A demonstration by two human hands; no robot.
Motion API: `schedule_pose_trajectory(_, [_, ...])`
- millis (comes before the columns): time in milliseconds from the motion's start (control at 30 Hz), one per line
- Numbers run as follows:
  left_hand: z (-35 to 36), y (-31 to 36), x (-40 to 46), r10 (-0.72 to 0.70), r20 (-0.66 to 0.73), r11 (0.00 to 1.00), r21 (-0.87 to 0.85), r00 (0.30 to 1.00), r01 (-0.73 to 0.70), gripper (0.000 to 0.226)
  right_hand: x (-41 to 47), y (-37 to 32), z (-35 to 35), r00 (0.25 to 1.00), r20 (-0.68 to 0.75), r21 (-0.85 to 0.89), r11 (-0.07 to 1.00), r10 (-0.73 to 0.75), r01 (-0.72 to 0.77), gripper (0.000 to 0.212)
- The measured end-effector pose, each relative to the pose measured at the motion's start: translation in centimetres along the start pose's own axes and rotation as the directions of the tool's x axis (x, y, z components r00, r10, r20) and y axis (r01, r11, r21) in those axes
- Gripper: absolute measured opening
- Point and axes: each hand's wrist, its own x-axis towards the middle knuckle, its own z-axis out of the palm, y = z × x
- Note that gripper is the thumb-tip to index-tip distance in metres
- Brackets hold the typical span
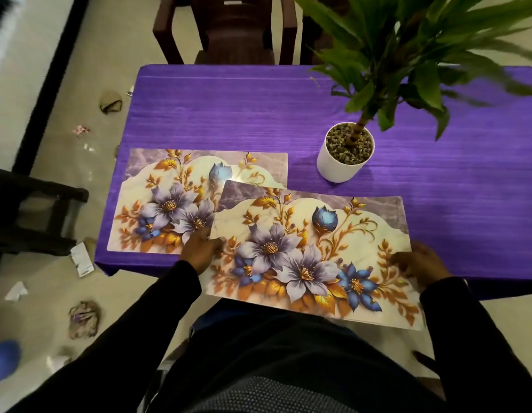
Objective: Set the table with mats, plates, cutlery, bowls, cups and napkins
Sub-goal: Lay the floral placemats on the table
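On the worktop (pixel 288 114), covered by a purple cloth, two floral mats are present; no readable writing, brand or label shows on either mat or on anything else in view. First mat (pixel 169 204) lies flat at the near left corner of the worktop. Second mat (pixel 312 251) is held tilted at the near edge, its far left corner overlapping the right part of the first mat and its near edge overhanging toward the person's lap.

Left hand (pixel 200 251) grips the second mat at its left edge, thumb on the printed face and fingers beneath. Right hand (pixel 419 263) holds the right edge of the same mat, fingers curled over the face; the underside contact cannot be seen. Both arms wear dark sleeves and reach forward from the lower frame.

One white pot (pixel 345 156) with a green plant stands on the worktop, just beyond the second mat and apart from it. One dark chair (pixel 229 28) sits at the far side. Several paper scraps (pixel 83 260) lie on the floor at left.
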Motion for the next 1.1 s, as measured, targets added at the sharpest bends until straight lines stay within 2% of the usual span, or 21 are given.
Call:
schedule_pose_trajectory(133, [0.4, 0.7, -0.5, -0.068, 0.073, 0.984, -0.162, 0.995, 0.079, 0.023, -0.2, -1.3, -3.0, 1.0, 0.005, -0.095, 0.995, -0.012, 0.012, 0.022])
schedule_pose_trajectory(200, [1.1, 1.4, -1.1, -0.064, 0.178, 0.965, -0.239, 0.982, 0.106, 0.004, -0.3, -1.9, -4.9, 1.0, 0.016, -0.136, 0.991, -0.011, 0.013, 0.024])
schedule_pose_trajectory(267, [2.0, 1.9, -1.8, -0.058, 0.269, 0.97, -0.213, 0.961, 0.118, 0.011, -0.6, -2.4, -6.8, 1.0, 0.012, -0.147, 0.989, -0.005, 0.007, 0.031])
schedule_pose_trajectory(400, [4.4, 3.2, -3.8, -0.083, 0.403, 0.979, -0.138, 0.912, 0.15, 0.01, -0.7, -2.3, -11.1, 0.999, -0.047, -0.143, 0.99, 0.004, -0.01, 0.039])
schedule_pose_trajectory(467, [6.1, 3.8, -4.7, -0.065, 0.436, 0.99, -0.086, 0.898, 0.113, 0.021, -0.7, -2.0, -13.4, 0.998, -0.061, -0.134, 0.991, -0.002, -0.007, 0.046])
schedule_pose_trajectory(567, [9.7, 4.8, -6.1, 0.0, 0.471, 0.993, -0.101, 0.882, 0.054, 0.014, -0.9, -2.2, -16.8, 0.996, -0.091, -0.14, 0.99, -0.012, 0.0, 0.043])
schedule_pose_trajectory(700, [16.0, 6.8, -7.9, 0.093, 0.429, 0.988, -0.153, 0.899, -0.029, 0.016, 0.2, -2.3, -21.8, 0.984, -0.164, -0.111, 0.993, -0.065, 0.047, 0.045])
schedule_pose_trajectory(833, [22.2, 8.6, -8.9, 0.138, 0.391, 0.988, -0.117, 0.91, -0.1, 0.021, 3.1, -1.3, -26.9, 0.989, -0.142, -0.015, 0.999, -0.032, 0.03, 0.048])
schedule_pose_trajectory(900, [25.0, 9.0, -9.2, 0.134, 0.362, 0.989, -0.102, 0.923, -0.103, 0.021, 5.5, -0.1, -29.5, 0.991, -0.129, -0.005, 0.999, -0.037, 0.037, 0.062])
schedule_pose_trajectory(933, [26.4, 9.3, -9.2, 0.125, 0.345, 0.991, -0.093, 0.93, -0.099, 0.021, 6.7, 0.3, -30.6, 0.991, -0.133, 0.018, 0.999, -0.027, 0.03, 0.062])
schedule_pose_trajectory(1000, [29.0, 9.9, -9.0, 0.118, 0.287, 0.992, -0.074, 0.951, -0.101, 0.024, 9.2, 1.2, -32.6, 0.987, -0.144, -0.029, 0.997, -0.074, 0.071, 0.047])
schedule_pose_trajectory(1100, [31.9, 10.7, -8.0, 0.138, 0.182, 0.99, -0.008, 0.974, -0.139, 0.021, 11.1, 1.0, -32.9, 0.971, -0.193, -0.083, 0.988, -0.142, 0.128, 0.049])
